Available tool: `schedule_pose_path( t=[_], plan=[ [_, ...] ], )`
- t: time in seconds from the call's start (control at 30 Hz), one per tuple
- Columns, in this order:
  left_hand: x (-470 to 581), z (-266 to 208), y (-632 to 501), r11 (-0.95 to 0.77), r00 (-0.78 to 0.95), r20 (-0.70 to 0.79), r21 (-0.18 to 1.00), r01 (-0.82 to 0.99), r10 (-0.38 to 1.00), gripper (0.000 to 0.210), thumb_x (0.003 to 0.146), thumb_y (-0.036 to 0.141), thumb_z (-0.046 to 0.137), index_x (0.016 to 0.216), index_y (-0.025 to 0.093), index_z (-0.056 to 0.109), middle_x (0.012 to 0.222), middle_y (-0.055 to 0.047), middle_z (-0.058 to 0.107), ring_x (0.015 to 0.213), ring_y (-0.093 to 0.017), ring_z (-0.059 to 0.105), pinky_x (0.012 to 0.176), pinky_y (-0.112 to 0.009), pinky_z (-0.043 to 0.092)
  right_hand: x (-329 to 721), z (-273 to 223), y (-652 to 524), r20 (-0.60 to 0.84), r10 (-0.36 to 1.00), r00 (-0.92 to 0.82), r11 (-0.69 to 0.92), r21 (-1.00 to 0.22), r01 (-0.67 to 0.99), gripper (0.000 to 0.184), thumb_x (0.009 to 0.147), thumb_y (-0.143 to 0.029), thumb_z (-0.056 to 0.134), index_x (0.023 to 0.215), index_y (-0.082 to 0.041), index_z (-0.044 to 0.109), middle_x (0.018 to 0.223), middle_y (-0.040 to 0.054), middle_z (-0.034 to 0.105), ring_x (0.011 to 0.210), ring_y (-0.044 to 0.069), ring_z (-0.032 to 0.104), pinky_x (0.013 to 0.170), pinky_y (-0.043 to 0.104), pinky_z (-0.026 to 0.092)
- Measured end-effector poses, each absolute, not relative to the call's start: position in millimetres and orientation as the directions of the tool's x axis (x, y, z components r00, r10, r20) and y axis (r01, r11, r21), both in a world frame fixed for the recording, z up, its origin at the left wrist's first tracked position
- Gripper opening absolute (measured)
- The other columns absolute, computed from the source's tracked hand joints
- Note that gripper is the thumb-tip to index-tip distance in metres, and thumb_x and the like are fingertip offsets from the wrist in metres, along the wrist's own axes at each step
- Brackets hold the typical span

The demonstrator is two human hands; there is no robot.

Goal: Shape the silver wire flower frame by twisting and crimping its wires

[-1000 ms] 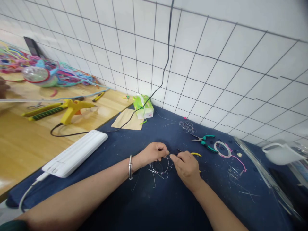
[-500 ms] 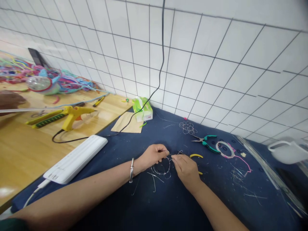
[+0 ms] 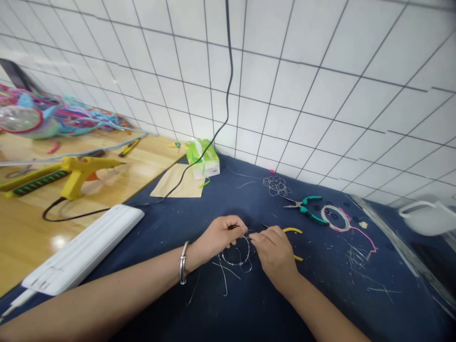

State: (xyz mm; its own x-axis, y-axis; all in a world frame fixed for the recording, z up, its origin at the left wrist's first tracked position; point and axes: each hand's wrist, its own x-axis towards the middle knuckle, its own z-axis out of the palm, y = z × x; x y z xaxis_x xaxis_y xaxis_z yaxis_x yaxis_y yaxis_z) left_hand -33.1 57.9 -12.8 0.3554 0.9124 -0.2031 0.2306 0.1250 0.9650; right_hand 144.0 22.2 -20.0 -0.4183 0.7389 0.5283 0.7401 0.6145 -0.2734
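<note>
Between thumb and fingers, my left hand (image 3: 223, 235) pinches a thin wire ring (image 3: 248, 254) that hangs above the dark blue cloth. Small beads seem to dot the ring. My right hand (image 3: 274, 251) is closed at the ring's upper right side, its fingertips pinched on a fine wire close to my left fingertips. Yellow-handled pliers (image 3: 292, 230) lie partly hidden behind my right hand. Loose wire pieces (image 3: 225, 275) are scattered on the cloth under the ring.
Green-handled pliers (image 3: 304, 208), a wire coil (image 3: 276, 186) and a white spool ring (image 3: 335, 218) lie beyond my hands. To the left are a white power strip (image 3: 85, 249), a yellow glue gun (image 3: 76, 175) with its black cord, and a tissue pack (image 3: 203, 159). A white-tiled wall stands behind.
The view has shifted, so things on the left sit farther left. My fingers still pinch the wire ring, and my right fingertips have moved slightly. The other person's hand at the left has left view.
</note>
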Motion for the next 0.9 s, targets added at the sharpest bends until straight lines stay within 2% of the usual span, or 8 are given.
schedule_pose_path(
  t=[0.3,0.5,0.9],
  plan=[
    [-41,-13,62,0.12,0.386,-0.179,0.978,0.172,0.905,0.016,0.076,0.029,0.049,0.075,0.017,0.058,0.06,0.003,0.051,0.051,-0.007,0.046,0.045,-0.017,0.036,135,-20,26,0.435,0.831,-0.346,0.544,-0.509,0.667,0.012,0.083,-0.019,0.048,0.082,-0.021,0.059,0.075,0.0024,0.058,0.073,0.015,0.051,0.075,0.034,0.041],
    [-43,-12,62,0.146,0.399,-0.189,0.98,0.135,0.897,0.019,0.078,0.029,0.046,0.076,0.017,0.06,0.07,0.0,0.057,0.052,-0.007,0.047,0.045,-0.017,0.036,133,-19,25,0.418,0.852,-0.315,0.514,-0.549,0.66,0.013,0.082,-0.019,0.048,0.082,-0.021,0.06,0.075,0.0025,0.056,0.071,0.015,0.049,0.072,0.033,0.041],
    [-44,-13,63,0.159,0.4,-0.192,0.981,0.115,0.896,0.02,0.078,0.027,0.043,0.078,0.014,0.059,0.07,-0.001,0.056,0.051,-0.006,0.046,0.044,-0.015,0.036,132,-18,25,0.406,0.863,-0.302,0.499,-0.584,0.641,0.012,0.081,-0.018,0.047,0.079,-0.02,0.059,0.072,0.0017,0.056,0.071,0.014,0.048,0.071,0.031,0.039]
  ],
)
